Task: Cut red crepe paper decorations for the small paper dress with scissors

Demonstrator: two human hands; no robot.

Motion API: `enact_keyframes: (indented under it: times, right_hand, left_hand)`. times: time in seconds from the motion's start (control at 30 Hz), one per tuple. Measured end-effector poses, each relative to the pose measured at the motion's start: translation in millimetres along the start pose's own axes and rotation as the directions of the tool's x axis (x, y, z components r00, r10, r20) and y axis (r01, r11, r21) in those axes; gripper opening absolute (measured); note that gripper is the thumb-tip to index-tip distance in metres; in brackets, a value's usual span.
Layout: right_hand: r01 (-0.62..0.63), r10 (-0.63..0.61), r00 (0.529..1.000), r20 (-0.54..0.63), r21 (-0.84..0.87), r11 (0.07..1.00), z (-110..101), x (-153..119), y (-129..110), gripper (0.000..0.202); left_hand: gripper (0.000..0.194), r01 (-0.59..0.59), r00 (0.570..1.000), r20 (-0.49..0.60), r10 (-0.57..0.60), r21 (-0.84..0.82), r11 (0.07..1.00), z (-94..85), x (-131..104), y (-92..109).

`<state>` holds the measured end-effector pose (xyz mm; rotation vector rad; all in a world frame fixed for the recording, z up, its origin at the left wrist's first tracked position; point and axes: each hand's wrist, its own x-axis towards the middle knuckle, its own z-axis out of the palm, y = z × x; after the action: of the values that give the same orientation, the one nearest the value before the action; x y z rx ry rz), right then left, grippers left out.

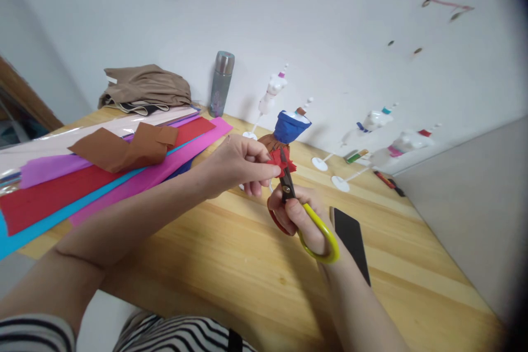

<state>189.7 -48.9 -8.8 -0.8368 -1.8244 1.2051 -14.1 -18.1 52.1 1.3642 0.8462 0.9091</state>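
Observation:
Between its thumb and fingers, my left hand (243,162) pinches a small piece of red crepe paper (292,165). My right hand (303,214) grips a pair of scissors (319,236) with yellow and red handles, thumb and fingers in the loops. The dark blades lie against the red paper, close to my left fingertips. Just behind stands a small white mannequin dressed in a blue paper top (291,127) and a brown paper skirt (272,143), partly hidden by my hands and the red piece.
Coloured crepe sheets (107,187) cover the table's left, with brown pieces (124,148) on top. Further back are folded brown cloth (144,88) and a flask (221,85). Several small mannequins (406,140) stand along the wall. A black phone (350,239) lies by my right wrist.

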Motion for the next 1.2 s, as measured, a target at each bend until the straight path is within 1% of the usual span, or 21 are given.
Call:
enact_keyframes:
  times: [0.17, 0.3, 0.4, 0.6, 0.9, 1.03, 1.2]
  right_hand:
    - [0.017, -0.017, 1.0, 0.005, 0.004, 1.0, 1.2, 1.3, -2.6, 0.055]
    - [-0.014, 0.014, 1.0, -0.009, -0.009, 1.0, 1.6, 0.4, -2.6, 0.056]
    - [-0.01, 0.01, 1.0, -0.007, -0.008, 1.0, 1.0, -0.5, -0.9, 0.055]
    - [-0.005, 0.005, 1.0, 0.002, -0.012, 1.0, 0.2, -0.4, 1.1, 0.053]
    - [0.006, -0.007, 1.0, -0.016, -0.01, 1.0, 1.5, 0.1, 0.5, 0.052]
    - [-0.001, 0.0, 1.0, -0.024, -0.017, 1.0, 1.8, 0.1, 0.4, 0.053]
    - [0.018, -0.018, 1.0, -0.014, -0.017, 1.0, 1.8, -0.6, 2.0, 0.051]
  left_hand:
    - [0.022, -0.007, 1.0, 0.012, 0.007, 0.0, 1.0, 0.9, 0.0, -0.8]
    - [0.024, -0.001, 1.0, -0.002, 0.001, 0.021, 1.0, 1.5, -0.2, -0.1]
    - [0.022, 0.009, 1.0, -0.017, -0.008, 0.032, 0.999, 0.3, -1.1, 3.2]
    - [0.026, -0.01, 0.999, -0.049, 0.009, -0.024, 1.0, -2.7, -3.7, 9.1]
    - [0.028, -0.008, 0.998, -0.07, 0.006, -0.026, 1.0, -1.1, -3.0, 6.0]
    - [0.029, 0.0, 0.998, -0.066, -0.002, -0.028, 1.0, -0.3, -2.9, 6.6]
    - [0.028, -0.03, 0.999, -0.035, 0.03, -0.018, 0.999, -1.4, -2.5, 5.1]
